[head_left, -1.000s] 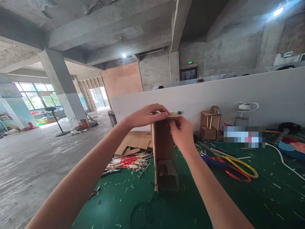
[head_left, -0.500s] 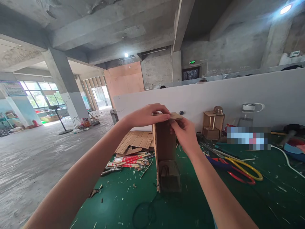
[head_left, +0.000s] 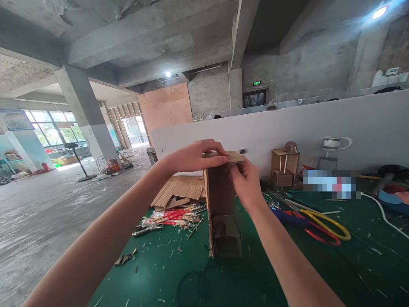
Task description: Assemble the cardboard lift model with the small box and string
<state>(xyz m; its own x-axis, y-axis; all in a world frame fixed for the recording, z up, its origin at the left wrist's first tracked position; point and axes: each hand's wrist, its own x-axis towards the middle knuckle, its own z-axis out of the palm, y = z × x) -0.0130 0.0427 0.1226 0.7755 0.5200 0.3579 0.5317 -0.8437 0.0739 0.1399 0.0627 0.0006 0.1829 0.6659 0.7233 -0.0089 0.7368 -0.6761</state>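
Note:
A tall, narrow cardboard structure stands upright on the green table, with a clear plastic box at its foot. Across its top lies a small flat cardboard piece. My left hand is closed on the left part of that piece, thumb along the near edge and fingers over the top. From the right, my right hand pinches the piece's right end, its thumb below the edge and some fingers hidden behind. A thin dark wire lies coiled near the structure's base.
Cardboard sheets and a pile of wooden sticks lie left. Scissors with yellow and red handles rest on the right. Behind them stand a smaller cardboard model and a clear bottle. A white partition rises beyond the table.
Both hands keep nearly the same grip on the top piece. The right hand has shifted very slightly left, and the whole view has moved a little.

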